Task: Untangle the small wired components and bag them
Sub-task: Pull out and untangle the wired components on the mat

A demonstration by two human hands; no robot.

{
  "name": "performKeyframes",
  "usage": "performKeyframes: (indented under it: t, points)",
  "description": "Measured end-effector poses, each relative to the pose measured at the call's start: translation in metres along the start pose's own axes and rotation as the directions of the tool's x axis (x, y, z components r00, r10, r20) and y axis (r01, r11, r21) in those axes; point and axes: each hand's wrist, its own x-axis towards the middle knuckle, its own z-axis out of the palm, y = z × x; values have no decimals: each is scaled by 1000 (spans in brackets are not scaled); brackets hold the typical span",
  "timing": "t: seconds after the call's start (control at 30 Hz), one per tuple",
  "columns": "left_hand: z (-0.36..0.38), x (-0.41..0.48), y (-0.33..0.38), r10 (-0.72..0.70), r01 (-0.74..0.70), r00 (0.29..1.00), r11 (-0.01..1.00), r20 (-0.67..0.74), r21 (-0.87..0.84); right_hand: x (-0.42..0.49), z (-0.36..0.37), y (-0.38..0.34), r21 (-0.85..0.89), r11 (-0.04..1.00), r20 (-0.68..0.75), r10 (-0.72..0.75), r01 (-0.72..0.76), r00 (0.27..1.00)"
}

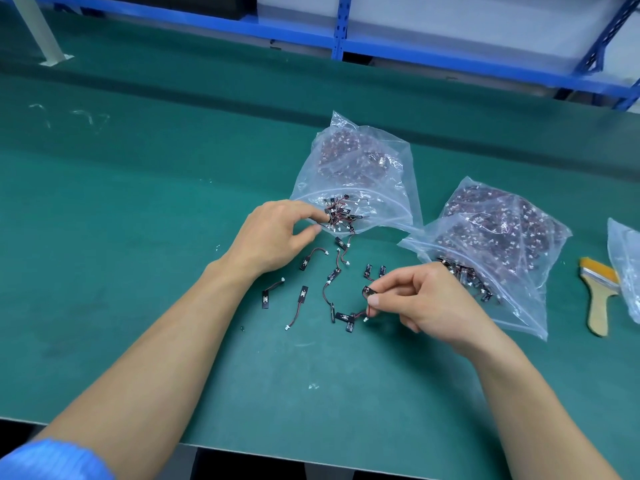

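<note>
Several small black wired components (pixel 300 296) lie scattered on the green mat between my hands. A tangled clump of them (pixel 341 214) sits at the mouth of a clear plastic bag (pixel 360 157). My left hand (pixel 277 235) pinches a wire at the edge of that clump with thumb and forefinger. My right hand (pixel 420 299) pinches one black component (pixel 367 291) by its wire, just above the mat. A second clear bag (pixel 498 244) packed with components lies to the right, its open mouth close behind my right hand.
A wooden-handled brush (pixel 597 294) lies at the right, beside part of a third clear bag (pixel 627 268) at the frame edge. Blue shelving (pixel 341 32) runs along the back. The mat's front edge (pixel 263 455) is close to my body.
</note>
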Motion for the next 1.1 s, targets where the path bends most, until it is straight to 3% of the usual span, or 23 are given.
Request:
performKeyframes:
  t: [0.23, 0.4, 0.5, 0.63, 0.8, 0.93, 1.1]
  points:
    - [-2, -1, 3, -3, 3, 1000, 1000, -7, 6, -7, -9, -5, 40, 996, -30, -76, 78, 997]
    - [-4, -1, 6, 1, -1, 1000, 1000, -1, 4, 3, -8, -14, 105, 975, -169, -174, 193, 970]
    - [-4, -1, 6, -12, 12, 1000, 1000, -6, 10, 29, 0, -22, -43, 968, -215, -250, 247, 944]
    - [-5, -2, 9, -7, 8, 998, 1000, -55, 8, 75, 11, -29, -426, 869, -287, -393, 251, 874]
    - [-3, -3, 9, -20, 20, 996, 1000, -90, -10, 98, 15, -35, -717, 690, -334, -459, 94, 823]
    - [-3, -2, 6, -19, 17, 993, 1000, -115, -18, 96, 11, -30, -768, 629, -261, -480, 121, 838]
    - [-4, -4, 5, -33, 33, 994, 999, -99, -4, 101, 18, -29, -850, 523, -165, -388, 69, 907]
